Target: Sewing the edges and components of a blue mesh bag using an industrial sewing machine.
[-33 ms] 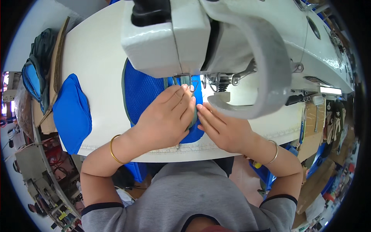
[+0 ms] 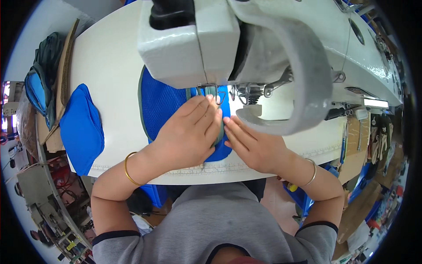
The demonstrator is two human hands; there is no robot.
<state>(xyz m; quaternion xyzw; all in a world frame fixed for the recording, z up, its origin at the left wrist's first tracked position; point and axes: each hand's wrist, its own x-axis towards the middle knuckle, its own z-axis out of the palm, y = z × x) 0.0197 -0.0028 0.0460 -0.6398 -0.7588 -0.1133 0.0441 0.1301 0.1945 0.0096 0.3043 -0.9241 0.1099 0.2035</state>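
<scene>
A blue mesh fabric piece (image 2: 163, 105) with dark grey-green binding lies partly beneath the sewing machine head (image 2: 184, 53). My left hand (image 2: 189, 132) rests flat across it, fingers stretched toward the presser foot and needle area, which the fingertips and a wire guard (image 2: 220, 94) partly hide. At the fabric's right edge, my right hand (image 2: 259, 149) lies with fingers extended, their tips touching the blue cloth (image 2: 222, 152) beside the binding strip. The left thumb is hidden beneath the hand.
To the left, a stack of blue cut fabric pieces (image 2: 82, 130) lies on the white table (image 2: 118, 105). Beyond it stand cardboard (image 2: 66, 75) and a dark green bag (image 2: 46, 57). A curved white guard (image 2: 314, 79) arches above my right hand. A ruler strip (image 2: 237, 168) follows the near edge.
The fabric's near edge has shifted very slightly away from me, toward the machine. Both hands keep almost the same position.
</scene>
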